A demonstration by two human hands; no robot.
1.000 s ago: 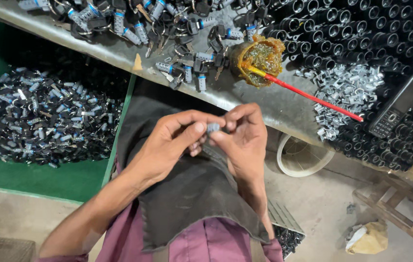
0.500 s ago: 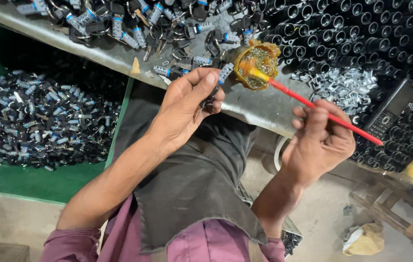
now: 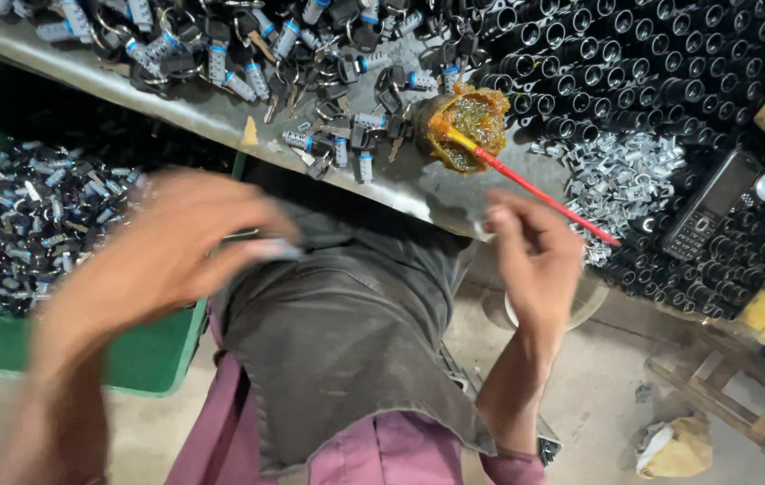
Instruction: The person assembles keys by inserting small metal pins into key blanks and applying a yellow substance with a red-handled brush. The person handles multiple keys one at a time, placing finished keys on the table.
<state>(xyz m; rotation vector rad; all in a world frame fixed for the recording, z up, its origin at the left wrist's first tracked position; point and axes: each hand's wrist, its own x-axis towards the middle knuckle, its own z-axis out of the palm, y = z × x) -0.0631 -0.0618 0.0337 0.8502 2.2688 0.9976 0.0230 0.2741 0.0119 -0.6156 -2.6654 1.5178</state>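
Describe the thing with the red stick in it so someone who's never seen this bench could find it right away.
On the grey bench, between the pile of keyed lock cylinders and the rows of black tubes, stands a small pot. It alone is smeared orange-yellow, with a red stick slanting out toward the right hand.

**Left hand swings away from the grease pot**

Half a second ago the left hand (image 3: 176, 256) was up at the tabletop (image 3: 221, 121) edge, holding a small cylinder to the orange-smeared pot (image 3: 463, 126). Now it has swept down and left, blurred, above the lap near the green bin (image 3: 158, 359). The right hand (image 3: 535, 260) has drawn inward and lower, away from the red stick (image 3: 544, 196).
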